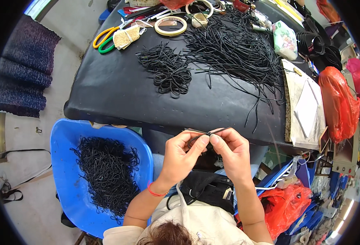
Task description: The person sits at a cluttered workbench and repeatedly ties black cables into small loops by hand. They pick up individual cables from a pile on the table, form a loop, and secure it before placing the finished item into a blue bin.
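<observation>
Between my two hands, just off the table's near edge, is a thin black cord [193, 140] bent into a loop, its strands crossing at the fingertips. My left hand [185, 153] pinches it between thumb and forefinger. From the other side my right hand [231, 153] pinches the same cord, thumb against the crossing, with one end sticking out to the right. Whether a knot is drawn there is too small to tell. On the black table [118, 90] lie a smaller heap of looped black cords [167, 71] and a larger heap of straight cords [237, 51].
A blue tub [57, 163] at the left holds many looped black cords [106, 175]. Scissors [106, 38], a tape roll [170, 25] and a tissue pack [285, 41] lie toward the back. Red plastic bags [339, 104] hang at the right, beside a pale board [306, 106].
</observation>
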Action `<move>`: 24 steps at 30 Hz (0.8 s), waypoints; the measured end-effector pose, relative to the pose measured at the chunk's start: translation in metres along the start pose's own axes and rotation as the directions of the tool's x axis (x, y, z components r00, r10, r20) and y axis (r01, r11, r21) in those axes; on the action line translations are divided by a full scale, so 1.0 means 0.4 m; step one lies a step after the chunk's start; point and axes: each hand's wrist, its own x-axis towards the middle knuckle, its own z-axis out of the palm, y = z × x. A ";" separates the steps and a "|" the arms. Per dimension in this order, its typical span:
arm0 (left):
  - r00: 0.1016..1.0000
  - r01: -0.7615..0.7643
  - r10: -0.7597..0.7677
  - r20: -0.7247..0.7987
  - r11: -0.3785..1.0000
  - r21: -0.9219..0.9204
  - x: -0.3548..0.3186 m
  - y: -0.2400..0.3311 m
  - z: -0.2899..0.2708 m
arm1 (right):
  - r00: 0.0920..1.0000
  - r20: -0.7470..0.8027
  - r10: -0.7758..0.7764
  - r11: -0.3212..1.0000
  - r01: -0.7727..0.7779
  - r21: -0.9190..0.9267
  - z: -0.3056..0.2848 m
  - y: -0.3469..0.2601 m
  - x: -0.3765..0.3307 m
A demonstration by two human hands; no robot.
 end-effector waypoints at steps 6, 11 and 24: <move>0.999 -0.013 0.014 -0.048 0.999 0.029 -0.005 -0.024 0.016 | 0.992 0.024 -0.120 0.970 0.123 -0.212 0.001 0.017 -0.007; 0.999 0.018 -0.017 -0.027 0.999 0.040 -0.005 -0.030 0.012 | 0.982 0.128 -0.139 0.906 0.178 -0.385 -0.022 0.013 -0.007; 0.985 0.063 -0.059 0.161 0.998 -0.024 -0.004 -0.012 0.011 | 0.979 -0.045 -0.201 0.940 0.180 -0.290 -0.024 0.024 0.015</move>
